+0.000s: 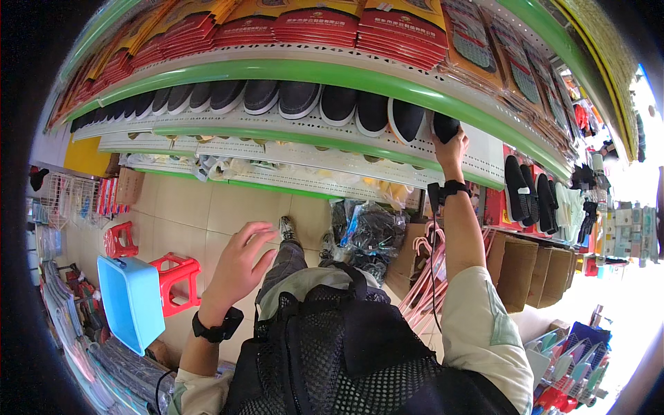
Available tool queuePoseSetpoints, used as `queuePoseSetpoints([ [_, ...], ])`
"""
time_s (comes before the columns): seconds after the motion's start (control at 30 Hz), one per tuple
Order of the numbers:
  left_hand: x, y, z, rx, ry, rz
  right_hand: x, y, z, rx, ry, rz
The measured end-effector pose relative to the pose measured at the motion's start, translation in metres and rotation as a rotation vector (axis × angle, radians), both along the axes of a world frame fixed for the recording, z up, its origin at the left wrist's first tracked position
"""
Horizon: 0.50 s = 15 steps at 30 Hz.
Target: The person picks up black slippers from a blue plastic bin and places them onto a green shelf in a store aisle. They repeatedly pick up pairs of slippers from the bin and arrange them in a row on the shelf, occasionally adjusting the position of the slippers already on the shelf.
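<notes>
At the right end of a shoe row, my right hand (452, 148) grips a black slip-on shoe (445, 127) by its near end, on a white perforated shelf (342, 127) with a green edge. Just left of it stands a black shoe with an orange-trimmed white sole (406, 120). More dark shoes with white soles (298, 98) run along the shelf to the left, toes outward. My left hand (244, 259) hovers over the floor in front of my body, fingers apart and holding nothing. Both wrists carry black straps.
Above the shoes, a shelf holds stacked red-and-yellow packets (316, 26) and packed insoles (469, 39). Bagged dark goods (376, 228) and pink hangers (428, 264) stand near my feet. Red stools (179, 282) and a light-blue bin (129, 306) are left; cardboard boxes (519, 270) stand right.
</notes>
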<state>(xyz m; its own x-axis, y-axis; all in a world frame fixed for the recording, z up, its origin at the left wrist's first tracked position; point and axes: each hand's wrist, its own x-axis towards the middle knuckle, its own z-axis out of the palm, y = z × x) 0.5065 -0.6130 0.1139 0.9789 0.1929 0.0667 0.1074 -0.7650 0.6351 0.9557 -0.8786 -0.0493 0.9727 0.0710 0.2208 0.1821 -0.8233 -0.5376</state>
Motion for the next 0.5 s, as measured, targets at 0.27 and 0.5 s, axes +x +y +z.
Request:
queuePoseSetpoints([
  [0.27,-0.014,-0.004,-0.003,-0.045,0.024,0.043,-0.057,0.036,0.045,0.256,0.071,0.003],
  [0.5,-0.008,-0.004,-0.002,-0.001,0.008,0.003,-0.053,0.055,0.018,1.124,0.879,0.183],
])
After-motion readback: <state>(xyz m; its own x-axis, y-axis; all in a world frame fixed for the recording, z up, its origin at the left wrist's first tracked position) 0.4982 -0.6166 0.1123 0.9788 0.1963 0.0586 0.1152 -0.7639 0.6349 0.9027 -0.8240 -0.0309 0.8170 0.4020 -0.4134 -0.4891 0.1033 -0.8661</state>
